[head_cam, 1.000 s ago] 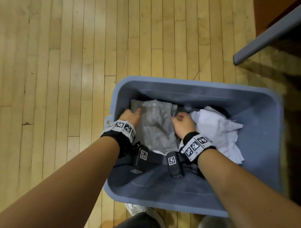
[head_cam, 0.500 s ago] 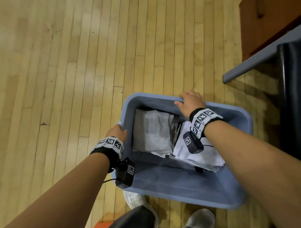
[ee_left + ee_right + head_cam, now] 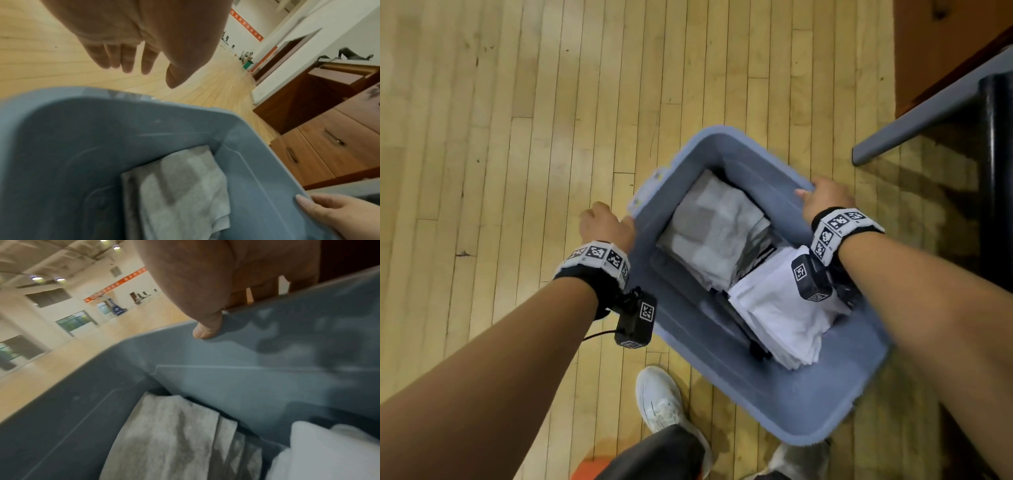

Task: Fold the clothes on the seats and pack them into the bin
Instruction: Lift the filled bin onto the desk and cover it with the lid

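Observation:
The blue-grey bin (image 3: 774, 178) stands on the wood floor. A folded grey garment (image 3: 712, 233) lies in its far half, with a folded white garment (image 3: 780, 308) beside it. My right hand (image 3: 825, 202) grips the bin's right rim, thumb inside and fingers over the outer edge. In the right wrist view that right hand (image 3: 205, 288) presses its thumb on the bin wall (image 3: 246, 378) above the grey garment (image 3: 174, 434) and the white garment (image 3: 318, 451). My left hand (image 3: 604, 222) hovers just outside the left rim. In the left wrist view the left hand (image 3: 144, 68) hangs loose over the floor, holding nothing.
A grey bench edge (image 3: 928, 113) and a black chair part (image 3: 996, 171) stand right of the bin, with a brown wooden cabinet (image 3: 945, 34) behind them. My white shoe (image 3: 661, 401) is near the bin's front. Bare wood floor (image 3: 500, 137) stretches to the left.
Both hands came out of the bin off the clothes. The right hand took hold of the rim. The left hand went to the left rim, then off it; the bin has turned.

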Available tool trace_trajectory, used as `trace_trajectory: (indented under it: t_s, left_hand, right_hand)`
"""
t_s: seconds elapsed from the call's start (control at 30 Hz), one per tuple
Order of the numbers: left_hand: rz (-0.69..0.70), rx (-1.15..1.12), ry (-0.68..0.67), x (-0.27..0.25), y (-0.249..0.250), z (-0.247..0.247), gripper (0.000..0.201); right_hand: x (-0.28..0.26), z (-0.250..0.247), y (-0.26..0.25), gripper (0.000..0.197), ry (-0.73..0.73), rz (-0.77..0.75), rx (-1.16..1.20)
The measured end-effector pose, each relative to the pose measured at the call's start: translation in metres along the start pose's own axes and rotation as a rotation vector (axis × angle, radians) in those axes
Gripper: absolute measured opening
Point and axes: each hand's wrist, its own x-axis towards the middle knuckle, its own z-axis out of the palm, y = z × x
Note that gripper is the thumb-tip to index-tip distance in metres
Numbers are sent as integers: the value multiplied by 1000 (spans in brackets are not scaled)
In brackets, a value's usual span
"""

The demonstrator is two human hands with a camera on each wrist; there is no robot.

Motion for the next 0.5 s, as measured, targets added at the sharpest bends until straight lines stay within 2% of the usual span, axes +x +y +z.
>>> trace_trajectory:
  t_s: [0.03, 0.1, 0.2, 0.27, 0.37, 0.4, 0.5]
  left_hand:
    - [-7, 4, 51, -4, -2, 0, 48]
    - [-87, -11, 21, -13, -7, 5, 52]
    - [-280, -90, -169, -25, -12, 23, 55]
    - [-336, -168, -279, -33, -12, 32, 51]
    - [-363, -196, -354, -39, -12, 37, 37]
    - [-311, -101, -335, -39, -17, 40, 35]
    - [-320, -101, -334, -42, -31, 43, 40]
  right_hand:
    - [-2, -2, 9, 36, 11, 45, 44]
    - [-7, -5, 25, 38, 35, 99, 135]
    - [-16, -4, 39, 41, 32, 203, 263]
    - [-21, -3, 41, 44, 11, 269, 316]
    - [-30, -2, 47, 53, -15, 315, 344]
    - [-33, 0, 51, 55, -11, 308, 342]
    - [-45, 13, 67, 61, 21, 290, 339]
